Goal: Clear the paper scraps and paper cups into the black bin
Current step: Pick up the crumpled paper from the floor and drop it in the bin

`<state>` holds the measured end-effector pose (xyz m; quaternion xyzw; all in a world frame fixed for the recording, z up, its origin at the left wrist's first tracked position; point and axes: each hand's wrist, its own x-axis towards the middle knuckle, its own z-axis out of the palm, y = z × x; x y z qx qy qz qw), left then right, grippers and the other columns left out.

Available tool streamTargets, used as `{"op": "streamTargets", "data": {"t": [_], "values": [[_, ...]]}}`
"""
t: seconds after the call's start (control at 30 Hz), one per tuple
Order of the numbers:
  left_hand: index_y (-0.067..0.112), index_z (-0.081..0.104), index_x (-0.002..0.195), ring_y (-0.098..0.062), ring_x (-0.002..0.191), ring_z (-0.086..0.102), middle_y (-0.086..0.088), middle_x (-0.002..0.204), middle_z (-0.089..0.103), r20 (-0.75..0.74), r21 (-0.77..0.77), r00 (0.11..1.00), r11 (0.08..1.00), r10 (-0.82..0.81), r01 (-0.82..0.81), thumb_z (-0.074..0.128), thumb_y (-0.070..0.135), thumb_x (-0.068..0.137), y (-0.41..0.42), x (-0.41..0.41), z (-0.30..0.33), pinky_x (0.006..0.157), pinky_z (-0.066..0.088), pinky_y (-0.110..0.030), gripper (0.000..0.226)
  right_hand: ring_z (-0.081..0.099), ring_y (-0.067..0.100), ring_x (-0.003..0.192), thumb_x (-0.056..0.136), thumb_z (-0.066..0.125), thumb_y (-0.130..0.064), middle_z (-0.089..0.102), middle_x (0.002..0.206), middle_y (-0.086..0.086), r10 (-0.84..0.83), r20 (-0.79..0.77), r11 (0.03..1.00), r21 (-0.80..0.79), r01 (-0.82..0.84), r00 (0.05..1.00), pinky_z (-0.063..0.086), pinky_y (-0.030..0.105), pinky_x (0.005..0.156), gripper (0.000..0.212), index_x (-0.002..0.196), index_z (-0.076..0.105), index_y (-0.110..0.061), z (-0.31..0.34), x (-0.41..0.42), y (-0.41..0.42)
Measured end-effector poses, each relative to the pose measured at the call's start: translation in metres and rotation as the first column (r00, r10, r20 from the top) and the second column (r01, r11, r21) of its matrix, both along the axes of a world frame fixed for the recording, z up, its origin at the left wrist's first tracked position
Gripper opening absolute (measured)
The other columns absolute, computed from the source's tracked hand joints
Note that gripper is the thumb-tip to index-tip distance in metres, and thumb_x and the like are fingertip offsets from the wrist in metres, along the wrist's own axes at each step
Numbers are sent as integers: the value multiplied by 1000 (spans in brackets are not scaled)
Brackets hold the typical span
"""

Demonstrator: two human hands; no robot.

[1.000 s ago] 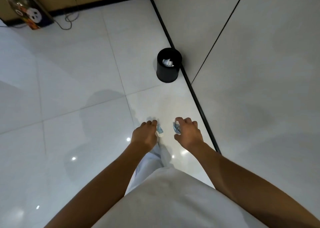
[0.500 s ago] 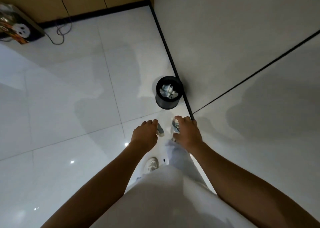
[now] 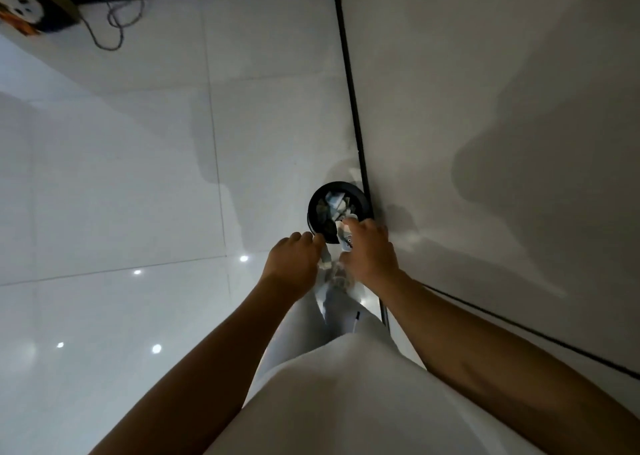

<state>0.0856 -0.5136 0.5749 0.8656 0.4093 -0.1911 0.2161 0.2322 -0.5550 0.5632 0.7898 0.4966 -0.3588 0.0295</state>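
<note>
A: What does the room look like?

B: Glossy white floor tiles (image 3: 121,163) meet a pale wall (image 3: 485,91) along a dark baseboard strip. At about eleven o'clock in the view a loose cable (image 3: 114,21) lies on the floor beside a printed bag (image 3: 24,9).

A: Where is the black bin (image 3: 317,212)?

B: Just above the centre, toward one o'clock, standing on the floor right against the baseboard. Paper scraps (image 3: 334,203) lie inside it.

A: And the hands?

B: Both are at the bin's near rim. The left hand (image 3: 294,259), at the bin's seven o'clock, has its fingers curled around a small scrap of paper (image 3: 325,259). The right hand (image 3: 370,253), at the bin's five o'clock, pinches a crumpled white piece (image 3: 346,234) over the rim.

A: Is that piece a cup?

B: I cannot tell; it is too blurred.
</note>
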Motion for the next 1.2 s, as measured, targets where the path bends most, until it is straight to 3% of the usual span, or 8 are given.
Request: {"op": "streamTargets", "data": {"t": [0.33,0.47,0.53,0.6,0.7,0.87,1.0,1.2], "values": [[18,48,125,-20,104,56,-2,117,59,-39,-157,977,964,210,-213,55,16,90,64,2,-92,79,48,-29,35,37,34,125,84,63,-16,41,138,13,-91,-88,995,-50,87,992,45,42,95,62,142,40,-19,-107,27,68],[17,47,126,-19,103,56,-2,117,59,-57,-178,971,955,233,-239,53,17,93,73,5,-134,74,46,-27,34,29,34,136,86,65,-22,28,151,13,-92,-88,987,-143,78,992,39,47,105,73,149,28,-23,-163,32,82],[16,46,127,-20,103,55,-2,116,59,-61,-188,972,954,228,-235,53,17,93,75,8,-151,72,42,-26,34,22,35,140,89,62,-25,20,155,12,-75,-58,982,-175,64,995,36,47,108,70,149,27,-22,-185,34,81],[17,48,126,-20,101,55,-2,114,59,-54,-200,972,951,230,-237,52,17,93,75,11,-163,71,42,-27,33,26,36,136,91,59,-23,23,153,13,-91,-47,984,-156,83,995,38,44,103,61,145,32,-18,-198,35,76],[17,49,126,-21,98,57,-3,111,60,-44,-208,970,948,238,-242,54,18,92,75,22,-174,74,47,-30,34,33,34,131,92,56,-21,28,149,14,-116,-61,984,-143,106,991,40,41,97,53,142,37,-15,-203,37,61],[14,41,133,-26,103,59,-7,116,61,0,-202,978,958,210,-205,59,18,89,77,63,-199,76,45,-31,47,36,31,131,93,54,-21,34,148,11,-195,-65,967,-180,181,979,39,41,101,52,142,39,-16,-199,45,33],[12,32,141,-30,117,52,-12,129,53,-48,-256,989,955,143,-150,66,22,85,83,93,-219,92,48,-39,66,40,28,129,93,53,-22,38,145,10,-156,-40,975,-167,148,987,40,36,99,50,141,40,-17,-193,49,17],[10,43,134,-27,119,51,-10,128,54,31,-125,994,987,103,-99,55,27,93,72,76,-198,102,40,-36,46,47,27,120,94,53,-26,43,140,9,44,21,984,-174,-40,999,42,34,92,47,138,39,-19,-168,42,14]]}}
